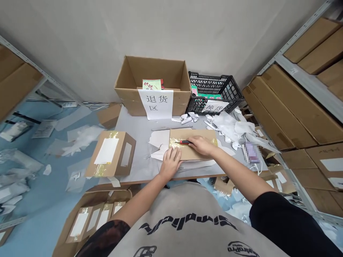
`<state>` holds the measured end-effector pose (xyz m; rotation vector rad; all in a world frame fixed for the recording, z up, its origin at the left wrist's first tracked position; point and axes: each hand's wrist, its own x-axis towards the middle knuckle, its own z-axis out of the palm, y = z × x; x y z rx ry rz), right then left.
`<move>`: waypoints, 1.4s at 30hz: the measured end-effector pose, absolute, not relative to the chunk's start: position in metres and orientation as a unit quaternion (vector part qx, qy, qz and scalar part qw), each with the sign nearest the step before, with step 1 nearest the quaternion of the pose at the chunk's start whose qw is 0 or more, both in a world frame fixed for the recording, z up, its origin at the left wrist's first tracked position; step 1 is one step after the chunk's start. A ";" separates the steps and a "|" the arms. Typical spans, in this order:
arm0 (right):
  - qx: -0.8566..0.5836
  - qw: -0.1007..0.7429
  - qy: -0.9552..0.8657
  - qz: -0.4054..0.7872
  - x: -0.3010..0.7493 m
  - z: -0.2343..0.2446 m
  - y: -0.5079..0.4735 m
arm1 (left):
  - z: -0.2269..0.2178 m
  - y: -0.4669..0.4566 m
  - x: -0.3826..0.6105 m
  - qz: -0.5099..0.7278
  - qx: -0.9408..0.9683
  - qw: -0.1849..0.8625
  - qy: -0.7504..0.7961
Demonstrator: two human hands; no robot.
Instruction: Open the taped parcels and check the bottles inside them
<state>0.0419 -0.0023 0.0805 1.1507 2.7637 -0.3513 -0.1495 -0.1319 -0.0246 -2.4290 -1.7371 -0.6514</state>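
A flat brown cardboard box (pixel 193 153) lies lengthwise before me, with clear yellowish tape along its top. In my right hand (pixel 201 144) is a red and black utility knife (pixel 184 142), its tip pointing left over the taped left part of the box. The fingers are wrapped round its handle. My left hand (pixel 170 162) rests on the box's near left corner, fingers laid out on the cardboard. Torn white paper (pixel 158 142) sticks out beneath the box's left end.
A large open carton (pixel 125 98) with a paper sign and a black crate (pixel 233 89) stand at the back. A taped box (pixel 128 142) sits at the table's left edge. Paper scraps (pixel 227 123) and a blurred purple item (pixel 251 152) lie right. Below left is a carton of boxes (pixel 60 232).
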 end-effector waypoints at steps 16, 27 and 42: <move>0.275 0.202 0.939 -0.044 0.011 0.104 0.016 | -0.038 -0.125 -0.145 -0.305 -0.766 0.051 -0.564; 0.240 0.234 0.942 -0.017 0.006 0.118 0.016 | -0.041 -0.127 -0.144 -0.306 -0.759 0.059 -0.572; 0.239 0.253 0.938 -0.001 0.006 0.129 0.012 | -0.044 -0.128 -0.144 -0.294 -0.758 0.047 -0.581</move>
